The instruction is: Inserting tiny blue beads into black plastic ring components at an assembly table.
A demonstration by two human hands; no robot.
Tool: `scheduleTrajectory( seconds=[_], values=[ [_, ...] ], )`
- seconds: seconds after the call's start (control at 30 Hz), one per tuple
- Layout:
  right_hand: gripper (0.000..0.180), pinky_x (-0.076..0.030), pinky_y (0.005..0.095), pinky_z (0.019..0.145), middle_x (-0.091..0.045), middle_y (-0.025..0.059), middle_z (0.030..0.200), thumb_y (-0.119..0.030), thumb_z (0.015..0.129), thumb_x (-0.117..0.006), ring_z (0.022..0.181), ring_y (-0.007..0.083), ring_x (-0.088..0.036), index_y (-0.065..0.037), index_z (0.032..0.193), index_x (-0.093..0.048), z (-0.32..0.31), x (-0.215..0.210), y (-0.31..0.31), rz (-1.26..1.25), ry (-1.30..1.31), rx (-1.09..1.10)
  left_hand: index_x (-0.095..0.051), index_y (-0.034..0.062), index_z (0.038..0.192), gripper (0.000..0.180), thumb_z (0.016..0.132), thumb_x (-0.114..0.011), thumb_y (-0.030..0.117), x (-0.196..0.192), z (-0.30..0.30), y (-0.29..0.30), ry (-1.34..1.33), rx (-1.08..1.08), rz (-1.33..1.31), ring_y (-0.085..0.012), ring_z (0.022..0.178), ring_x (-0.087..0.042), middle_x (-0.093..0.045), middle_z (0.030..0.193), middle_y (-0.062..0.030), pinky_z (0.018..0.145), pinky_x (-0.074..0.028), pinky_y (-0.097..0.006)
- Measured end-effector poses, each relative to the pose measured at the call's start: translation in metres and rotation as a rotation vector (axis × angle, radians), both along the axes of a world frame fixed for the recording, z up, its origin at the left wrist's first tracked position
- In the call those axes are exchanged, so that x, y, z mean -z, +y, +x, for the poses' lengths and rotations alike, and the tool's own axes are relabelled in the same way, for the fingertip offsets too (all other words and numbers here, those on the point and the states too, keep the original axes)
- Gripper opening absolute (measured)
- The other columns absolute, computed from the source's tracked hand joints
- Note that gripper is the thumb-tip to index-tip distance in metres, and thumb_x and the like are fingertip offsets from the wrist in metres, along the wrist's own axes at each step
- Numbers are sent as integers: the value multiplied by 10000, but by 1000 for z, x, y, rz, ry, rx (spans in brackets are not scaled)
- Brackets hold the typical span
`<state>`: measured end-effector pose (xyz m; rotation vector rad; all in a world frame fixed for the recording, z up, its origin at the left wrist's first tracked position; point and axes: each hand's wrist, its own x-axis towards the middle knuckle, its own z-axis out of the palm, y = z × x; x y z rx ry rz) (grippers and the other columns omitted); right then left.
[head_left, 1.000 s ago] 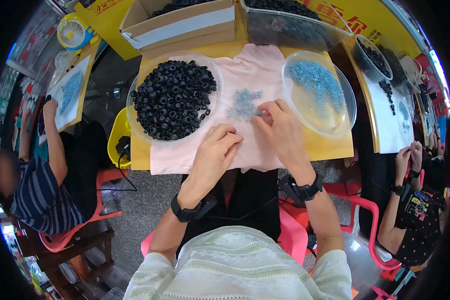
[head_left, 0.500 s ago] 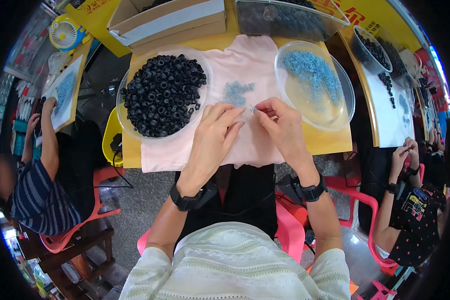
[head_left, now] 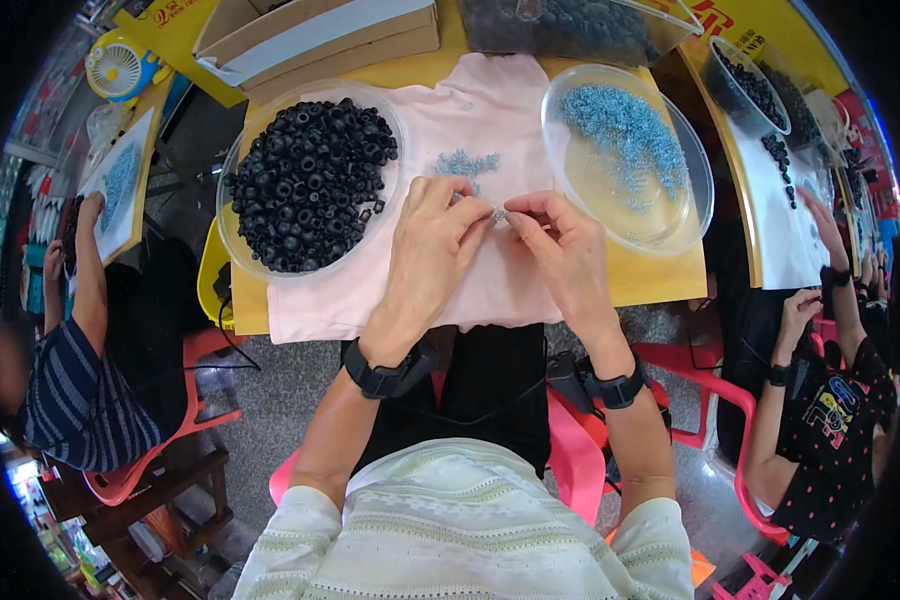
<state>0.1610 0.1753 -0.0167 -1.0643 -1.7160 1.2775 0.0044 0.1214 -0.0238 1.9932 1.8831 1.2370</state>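
Over cloth (head_left: 505, 285), hands (head_left: 432, 240) (head_left: 570, 255) (now closer together)

Red lettering (head_left: 175, 12), with a smaller line beneath it, stands on the yellow panel at the upper left (head_left: 192, 38); large red characters (head_left: 712, 18), partly cut by the picture's edge, and smaller red lettering (head_left: 753, 48) stand on the yellow panel at the upper right (head_left: 798, 50). A multicoloured print (head_left: 834, 408) with letter-like shapes stands on the black shirt of the co-worker at the right (head_left: 830, 480). One small mark (head_left: 467, 105) on the pink cloth (head_left: 500, 118) is too faint to read.
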Motion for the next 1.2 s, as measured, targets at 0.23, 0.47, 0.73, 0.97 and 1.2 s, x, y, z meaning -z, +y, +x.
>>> scheduleTrajectory(
  seconds=[0.23,0.47,0.73,0.97,1.2],
  values=[
    [161,-500,274,660,-665,96,807,-89,894,-622,709,135,-620,49,971,-651,1,3,2,12,-3,-3,-698,39,919,155,764,-708,44,2,1,2,-51,13,-8,-269,943,-551,-604,1024,-90,805,-463,-354],
    [147,-491,283,627,-657,107,783,-86,890,-623,679,137,-613,45,954,-643,4,-4,0,-41,-84,15,-684,19,918,142,777,-689,29,2,0,2,-74,-16,17,-297,923,-546,-600,998,-109,797,-468,-376],
    [204,-503,356,641,-607,136,823,-23,799,-675,710,255,-633,4,991,-611,2,5,-4,311,-212,29,-677,10,934,139,797,-682,34,3,-1,2,-88,-26,10,-301,914,-543,-604,982,-116,786,-466,-374],
    [214,-496,377,653,-593,135,836,-35,818,-667,737,282,-629,-13,1026,-620,0,-1,-6,373,-281,35,-646,14,922,156,774,-692,27,-4,-1,3,-137,-31,2,-312,937,-547,-598,995,-120,797,-463,-381],
    [139,-484,341,624,-633,153,876,-41,852,-648,700,269,-624,12,980,-651,-7,-13,2,300,-68,-24,-640,22,913,153,770,-695,28,-8,2,4,-160,-12,-2,-319,948,-552,-596,992,-121,799,-463,-388]
  ],
)
